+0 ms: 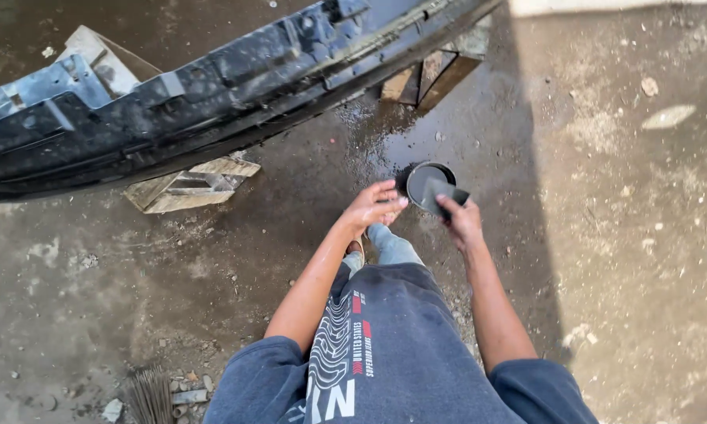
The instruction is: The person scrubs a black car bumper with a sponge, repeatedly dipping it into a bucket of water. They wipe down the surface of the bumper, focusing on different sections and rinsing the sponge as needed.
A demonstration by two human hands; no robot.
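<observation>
The black car bumper [196, 94] is cut off at the left and top edges. The right hand [462, 220] hides part of the small black container [426, 182]; its contents cannot be told.

Two bare hands are seen: one left hand [373, 206] and one right hand [462, 221]. One round dark container [426, 182] is counted just above them, and one dark folded sheet [443, 193] is pinched in the right hand. One long black bumper [212, 86] is laid well beyond the hands, rested on three wooden blocks [192, 184]. One broom head [151, 395] is seen below the left arm.
</observation>
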